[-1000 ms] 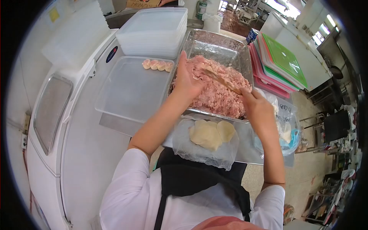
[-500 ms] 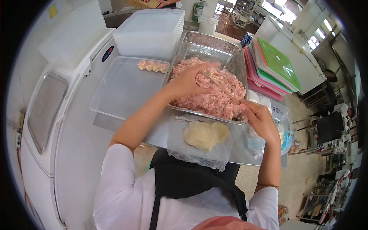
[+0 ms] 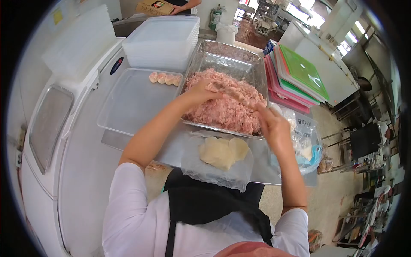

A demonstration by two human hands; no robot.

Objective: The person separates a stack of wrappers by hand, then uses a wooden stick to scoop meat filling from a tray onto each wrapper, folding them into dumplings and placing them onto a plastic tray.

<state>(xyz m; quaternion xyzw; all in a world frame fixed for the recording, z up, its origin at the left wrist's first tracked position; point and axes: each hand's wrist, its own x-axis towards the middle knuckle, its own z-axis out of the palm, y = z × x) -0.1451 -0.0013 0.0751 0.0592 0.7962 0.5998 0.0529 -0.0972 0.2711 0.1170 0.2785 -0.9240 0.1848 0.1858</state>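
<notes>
My left hand (image 3: pixel 202 93) is curled over the ground meat (image 3: pixel 227 111), its fingers closed around a small dumpling wrapper with pink filling, mostly hidden by the hand. A thin flat spatula (image 3: pixel 235 94), smeared with meat, reaches from my right hand (image 3: pixel 274 125) to the left fingers. The right fingers, slightly blurred, are closed on its near end. The meat is heaped in a deep metal pan (image 3: pixel 233 45). Pale round dumpling wrappers (image 3: pixel 220 153) lie on a plastic sheet (image 3: pixel 192 169) in front of the pan. A short row of dumplings (image 3: pixel 164 79) sits on the clear tray (image 3: pixel 124 103).
Stacked clear trays (image 3: pixel 160 43) stand behind the left tray. Coloured lids (image 3: pixel 304 73) are piled to the right of the pan. Plastic bags (image 3: pixel 306 137) lie at the table's right edge. Behind, another person's hand (image 3: pixel 177 9) touches a cardboard box (image 3: pixel 154 7).
My left hand has drawn back slightly to the left, its fingers more closed. The right hand has turned and risen a little, bringing the spatula up against the left fingers. The view has shifted slightly.
</notes>
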